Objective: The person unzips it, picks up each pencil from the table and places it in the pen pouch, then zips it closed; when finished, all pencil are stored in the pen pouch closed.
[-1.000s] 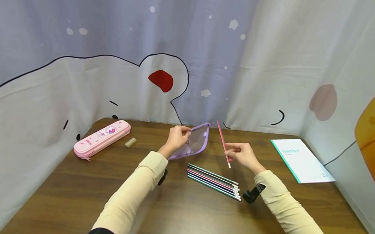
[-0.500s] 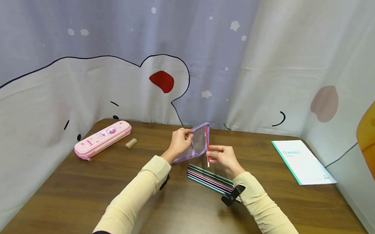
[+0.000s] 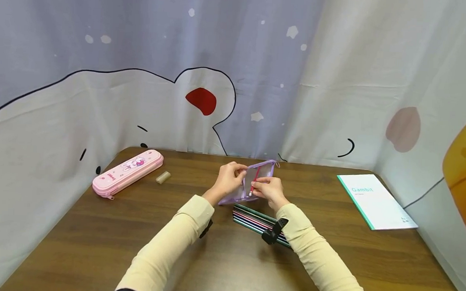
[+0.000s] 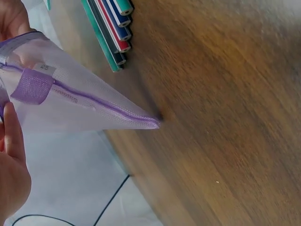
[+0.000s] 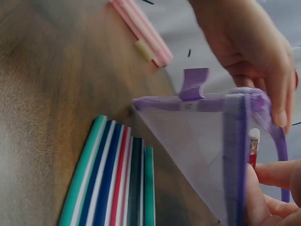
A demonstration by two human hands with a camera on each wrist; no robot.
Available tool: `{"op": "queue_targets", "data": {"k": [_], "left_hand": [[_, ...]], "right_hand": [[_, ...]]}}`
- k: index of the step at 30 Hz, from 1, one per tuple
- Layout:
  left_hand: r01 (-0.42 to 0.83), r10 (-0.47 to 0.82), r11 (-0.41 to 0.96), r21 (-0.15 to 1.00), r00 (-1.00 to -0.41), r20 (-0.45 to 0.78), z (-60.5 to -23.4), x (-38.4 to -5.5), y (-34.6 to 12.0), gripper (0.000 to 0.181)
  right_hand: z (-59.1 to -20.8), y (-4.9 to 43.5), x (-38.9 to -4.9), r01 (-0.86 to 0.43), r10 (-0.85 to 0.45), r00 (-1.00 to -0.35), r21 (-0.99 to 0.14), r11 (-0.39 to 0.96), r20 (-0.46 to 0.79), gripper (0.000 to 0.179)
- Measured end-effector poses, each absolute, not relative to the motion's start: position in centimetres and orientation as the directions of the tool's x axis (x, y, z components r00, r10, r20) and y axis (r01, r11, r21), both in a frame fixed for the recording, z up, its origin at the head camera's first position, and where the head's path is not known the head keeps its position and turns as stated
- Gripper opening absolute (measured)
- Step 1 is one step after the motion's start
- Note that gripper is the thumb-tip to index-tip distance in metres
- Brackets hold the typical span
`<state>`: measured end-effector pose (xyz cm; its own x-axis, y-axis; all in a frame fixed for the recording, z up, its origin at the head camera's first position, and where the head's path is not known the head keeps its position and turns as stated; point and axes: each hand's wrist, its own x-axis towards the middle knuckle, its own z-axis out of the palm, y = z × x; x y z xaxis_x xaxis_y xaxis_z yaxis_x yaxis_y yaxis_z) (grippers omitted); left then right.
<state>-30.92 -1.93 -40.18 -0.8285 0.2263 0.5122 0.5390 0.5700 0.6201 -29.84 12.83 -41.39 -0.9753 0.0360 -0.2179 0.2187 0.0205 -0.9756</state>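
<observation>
A purple mesh zip pouch [image 3: 236, 195] stands tilted above the table, its zipped mouth spread. My left hand [image 3: 228, 179] pinches the pouch's upper edge between thumb and fingers. Inside the mouth my right hand [image 3: 269, 190] pinches a red pencil [image 3: 257, 175] near its eraser end, which points toward me. The right wrist view has the pencil's white eraser [image 5: 254, 133] just behind the purple rim, with the right thumb and fingers [image 5: 277, 174] around the shaft below. Several striped pencils [image 3: 249, 219] lie side by side on the table, partly hidden under the right wrist.
A pink pencil case [image 3: 128, 174] lies at the left of the wooden table [image 3: 113, 244], with a small beige eraser-like block [image 3: 162, 177] beside it. On the right is a white booklet [image 3: 376, 202] with a green spine. A printed curtain [image 3: 260, 76] hangs behind.
My right hand has moved left with the red pencil, from beside the pouch into its mouth. The left hand and the pouch have shifted slightly right and down.
</observation>
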Motion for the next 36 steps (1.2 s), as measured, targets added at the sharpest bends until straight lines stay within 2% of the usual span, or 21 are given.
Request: {"op": "queue_targets", "data": {"k": [8, 12, 16, 19, 21, 23, 25, 28, 36], "left_hand": [[0.529, 0.242, 0.559, 0.638, -0.840, 0.485, -40.0, -30.6, -1.8, 0.017], [0.522, 0.227, 0.571, 0.633, -0.842, 0.490, -40.1, -30.7, -2.0, 0.016], [0.521, 0.222, 0.569, 0.637, -0.842, 0.491, -40.2, -30.7, -2.2, 0.016], [0.523, 0.223, 0.567, 0.637, -0.841, 0.492, -40.2, -30.7, -2.4, 0.016], [0.525, 0.225, 0.567, 0.634, -0.840, 0.494, -40.2, -30.7, -2.5, 0.016], [0.526, 0.226, 0.567, 0.634, -0.840, 0.494, -40.2, -30.7, -2.6, 0.016], [0.523, 0.225, 0.572, 0.631, -0.840, 0.493, -40.1, -30.7, -2.7, 0.015], [0.514, 0.216, 0.581, 0.631, -0.845, 0.489, -40.1, -30.7, -2.8, 0.014], [0.519, 0.225, 0.584, 0.624, -0.842, 0.490, -40.1, -31.0, -2.5, 0.014]], "right_hand": [[-41.5, 12.3, -29.6, 0.154, 0.011, -0.988, -0.984, 0.095, -0.153, 0.029], [-41.2, 13.3, -29.0, 0.078, -0.011, -0.997, -0.986, 0.144, -0.081, 0.028], [-41.2, 15.4, -28.4, -0.047, -0.082, -0.996, -0.956, 0.289, 0.024, 0.021], [-41.6, 17.4, -27.9, -0.177, -0.214, -0.974, -0.856, 0.486, 0.080, 0.014], [-42.0, 18.6, -27.4, -0.299, -0.344, -0.934, -0.740, 0.603, 0.097, 0.010], [-42.3, 19.4, -26.8, -0.415, -0.466, -0.880, -0.621, 0.665, 0.088, 0.006], [-42.6, 19.9, -26.4, -0.528, -0.572, -0.815, -0.517, 0.674, 0.087, 0.006], [-42.9, 19.9, -26.0, -0.623, -0.656, -0.749, -0.433, 0.651, 0.092, 0.007], [-43.5, 19.1, -25.9, -0.741, -0.732, -0.666, -0.232, 0.630, 0.142, 0.009]]}}
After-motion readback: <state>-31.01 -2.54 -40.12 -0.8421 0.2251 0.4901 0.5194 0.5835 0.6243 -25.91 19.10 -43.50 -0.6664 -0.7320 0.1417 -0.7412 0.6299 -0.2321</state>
